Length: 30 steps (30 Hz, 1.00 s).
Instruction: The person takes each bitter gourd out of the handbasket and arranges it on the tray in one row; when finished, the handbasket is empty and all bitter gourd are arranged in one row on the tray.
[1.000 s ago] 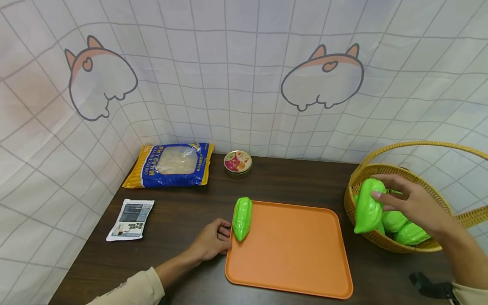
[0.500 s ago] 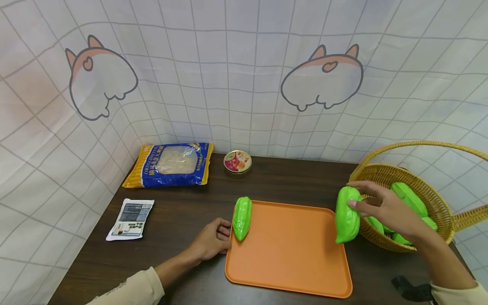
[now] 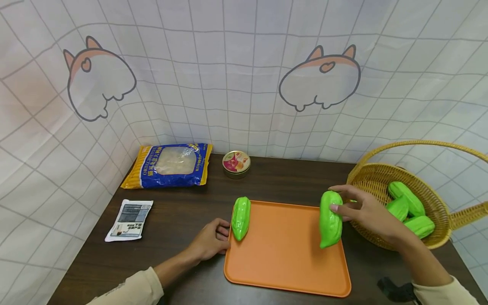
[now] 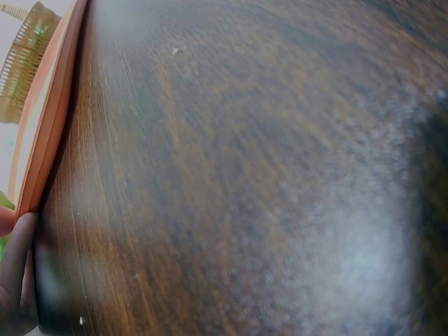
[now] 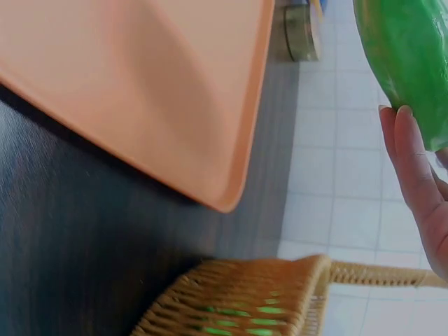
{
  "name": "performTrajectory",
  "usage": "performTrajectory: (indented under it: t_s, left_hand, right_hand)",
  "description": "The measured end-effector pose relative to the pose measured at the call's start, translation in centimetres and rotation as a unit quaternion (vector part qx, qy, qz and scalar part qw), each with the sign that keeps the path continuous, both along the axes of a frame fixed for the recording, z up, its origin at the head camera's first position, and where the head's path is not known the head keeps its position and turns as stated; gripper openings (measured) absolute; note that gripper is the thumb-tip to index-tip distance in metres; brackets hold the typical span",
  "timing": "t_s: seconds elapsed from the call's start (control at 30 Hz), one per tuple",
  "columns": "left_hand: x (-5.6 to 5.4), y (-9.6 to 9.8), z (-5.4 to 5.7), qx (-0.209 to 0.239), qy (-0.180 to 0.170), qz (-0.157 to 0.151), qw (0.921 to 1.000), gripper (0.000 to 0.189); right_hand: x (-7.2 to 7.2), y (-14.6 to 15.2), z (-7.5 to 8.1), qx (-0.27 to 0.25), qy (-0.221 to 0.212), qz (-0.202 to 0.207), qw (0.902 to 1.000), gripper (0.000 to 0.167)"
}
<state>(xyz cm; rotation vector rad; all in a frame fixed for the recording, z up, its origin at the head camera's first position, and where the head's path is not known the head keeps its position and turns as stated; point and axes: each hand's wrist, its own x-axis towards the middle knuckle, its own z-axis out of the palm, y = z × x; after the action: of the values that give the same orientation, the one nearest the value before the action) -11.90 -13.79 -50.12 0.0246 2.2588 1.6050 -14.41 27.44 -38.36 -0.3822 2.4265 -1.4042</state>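
Observation:
My right hand point(image 3: 362, 207) holds a bright green, ridged toy bitter melon point(image 3: 330, 220) above the right side of an orange tray point(image 3: 286, 250). In the right wrist view the fingers press against the toy bitter melon point(image 5: 413, 63), which is partly cut off by the frame. My left hand point(image 3: 209, 240) grips the tray's left edge; the left wrist view shows finger and thumb at the tray rim point(image 4: 52, 119). Another toy bitter melon point(image 3: 241, 218) lies lengthwise in the tray beside that edge. Several more green ones point(image 3: 419, 226) sit in a wicker basket point(image 3: 371, 169) at the right.
Behind the tray stands a small round tin point(image 3: 236, 164). At the back left lies a blue and yellow pasta bag point(image 3: 171, 165), with a white packet point(image 3: 129, 220) in front of it. A white gridded cloth point(image 3: 244, 84) hangs behind the dark table point(image 3: 183, 203).
My right hand has carried the toy bitter melon leftward out of the basket to above the tray's right side. The left hand stays at the tray edge.

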Motion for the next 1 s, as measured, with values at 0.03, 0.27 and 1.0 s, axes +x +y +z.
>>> performTrajectory:
  t_s: [0.03,0.27,1.0]
  left_hand:
    - [0.0,0.0,0.0,0.0,0.0,0.0,1.0,0.057]
    - [-0.1,-0.1,-0.1,0.003,-0.003,-0.002,1.0,0.058]
    - [0.1,0.0,0.2,0.005,-0.015,0.001,0.9999,0.059]
  right_hand:
    - [0.0,-0.2,-0.2,-0.001,-0.003,0.001,1.0,0.052]
    - [-0.3,-1.6,-1.3,-0.019,-0.017,0.016,0.9995,0.054]
    - [-1.3,-5.7,-4.3,-0.057,-0.046,0.033,0.9968,0.058]
